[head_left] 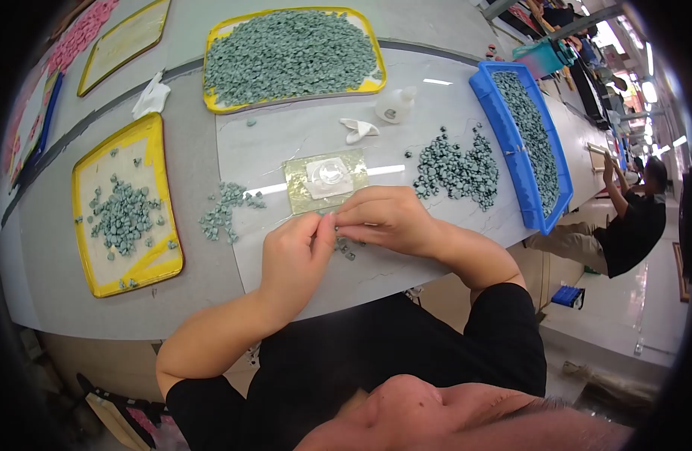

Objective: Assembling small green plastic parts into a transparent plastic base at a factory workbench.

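My left hand (292, 249) and my right hand (387, 216) meet fingertip to fingertip over the table, both closed in a pinch. Whatever lies between the fingertips is too small and covered to make out. Just beyond them lies a clear yellowish pad (297, 188) with a white square dish (344, 183) on it, holding something clear and shiny. A few small grey-green pieces (347, 253) lie under my right hand. Left of my left hand is a loose group of green pieces (224, 210). Darker green pieces (459, 169) are spread to the right of the pad.
A yellow-rimmed tray heaped with green pieces (293, 56) stands at the back. Another yellow-rimmed tray (81, 218) is at left, a blue bin (523, 154) at right. A white squeeze bottle (396, 105) and crumpled white cloth (359, 129) lie behind the pad. Another person (632, 218) works farther right.
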A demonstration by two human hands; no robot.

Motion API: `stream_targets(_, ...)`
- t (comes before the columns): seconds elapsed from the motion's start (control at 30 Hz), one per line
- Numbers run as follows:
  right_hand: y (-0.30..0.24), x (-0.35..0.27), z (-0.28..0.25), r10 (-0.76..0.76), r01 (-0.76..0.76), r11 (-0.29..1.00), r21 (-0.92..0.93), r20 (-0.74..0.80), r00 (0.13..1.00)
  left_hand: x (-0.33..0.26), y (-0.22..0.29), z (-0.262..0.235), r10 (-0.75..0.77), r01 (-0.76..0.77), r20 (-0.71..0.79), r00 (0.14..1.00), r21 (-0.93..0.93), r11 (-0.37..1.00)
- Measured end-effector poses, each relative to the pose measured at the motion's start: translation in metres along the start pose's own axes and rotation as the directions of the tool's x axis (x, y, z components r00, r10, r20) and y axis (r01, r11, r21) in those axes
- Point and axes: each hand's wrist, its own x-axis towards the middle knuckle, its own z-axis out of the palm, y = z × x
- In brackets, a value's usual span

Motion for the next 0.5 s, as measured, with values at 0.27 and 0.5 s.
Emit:
stream_targets(0.27,0.004,-0.016,-0.080,0.257,-0.278,0.887,-0.370,-0.107,0.961,0.003,0.030,0.015,-0.045,0.053,0.137,0.990,-0.054,0.997)
stream_targets(0.5,0.023,-0.068,-0.132,0.516,-0.528,0.675,-0.516,-0.181,0.837,0.014,0.094,0.029,-0.478,0.605,0.415,0.774,-0.707,0.366)
